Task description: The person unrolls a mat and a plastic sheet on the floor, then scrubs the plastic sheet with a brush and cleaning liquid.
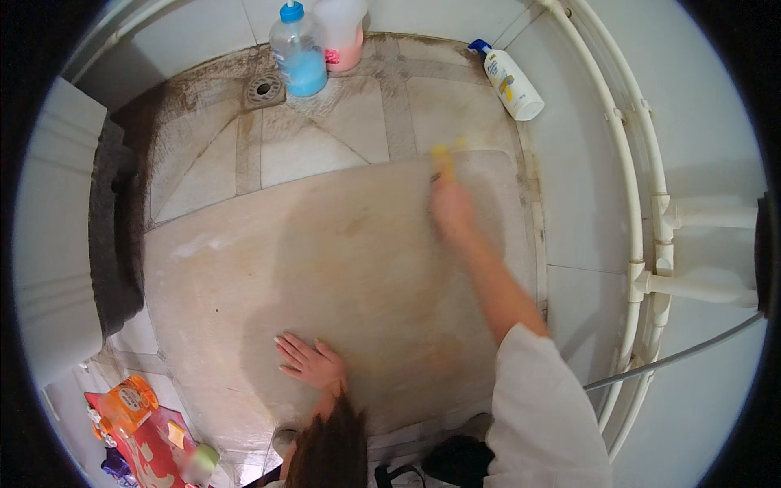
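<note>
A large beige board [366,285], wet-looking and streaked, lies flat over the tiled floor in front of me. My left hand [311,363] rests palm down on its near part, fingers stretched out and nothing in them. Dark hair hides part of that forearm. Toward the board's far right corner reaches my right hand [451,207], closed around a small yellow object [442,163]. Motion blurs this object, so its kind is unclear. A whitish smear [199,244] marks the board's left side.
Beyond the board stand a blue-liquid bottle [301,61] and a pink-liquid container [343,37], near a floor drain [264,89]. A white spray bottle [511,83] leans at the right wall. Pipes [634,203] run along that wall. An orange bottle [130,404] lies lower left.
</note>
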`<state>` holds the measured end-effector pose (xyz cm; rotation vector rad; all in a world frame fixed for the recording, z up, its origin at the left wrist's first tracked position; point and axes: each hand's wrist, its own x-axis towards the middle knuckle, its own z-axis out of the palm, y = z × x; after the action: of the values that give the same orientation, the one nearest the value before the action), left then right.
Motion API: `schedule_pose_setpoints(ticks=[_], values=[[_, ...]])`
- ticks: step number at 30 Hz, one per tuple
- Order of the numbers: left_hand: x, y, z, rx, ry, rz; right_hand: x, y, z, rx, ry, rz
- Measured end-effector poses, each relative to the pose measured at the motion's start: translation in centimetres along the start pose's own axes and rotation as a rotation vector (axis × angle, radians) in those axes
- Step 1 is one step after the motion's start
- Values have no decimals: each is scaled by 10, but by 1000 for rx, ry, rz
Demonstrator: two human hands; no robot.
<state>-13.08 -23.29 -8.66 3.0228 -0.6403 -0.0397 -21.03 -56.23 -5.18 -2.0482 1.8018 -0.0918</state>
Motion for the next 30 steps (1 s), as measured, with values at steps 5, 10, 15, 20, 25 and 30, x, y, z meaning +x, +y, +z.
schedule_pose_setpoints(ticks=[5, 10, 15, 20, 25, 30], values=[[-5, 12, -2, 1, -68, 47, -99, -101, 71, -155, -220, -285], [2, -13, 6, 71, -112, 1, -128, -107, 65, -72, -295, -419], [-1, 4, -3, 0, -133, -3, -47, 68, -6, 74, 97, 51], [-5, 2, 2, 2, -136, 0, -32, 48, 6, 35, 152, 191], [-6, 4, 14, -5, -107, 2, -111, -129, 120, -28, -153, -450], [-3, -10, 24, 353, 55, 55, -197, -206, 121, 127, -543, -417]])
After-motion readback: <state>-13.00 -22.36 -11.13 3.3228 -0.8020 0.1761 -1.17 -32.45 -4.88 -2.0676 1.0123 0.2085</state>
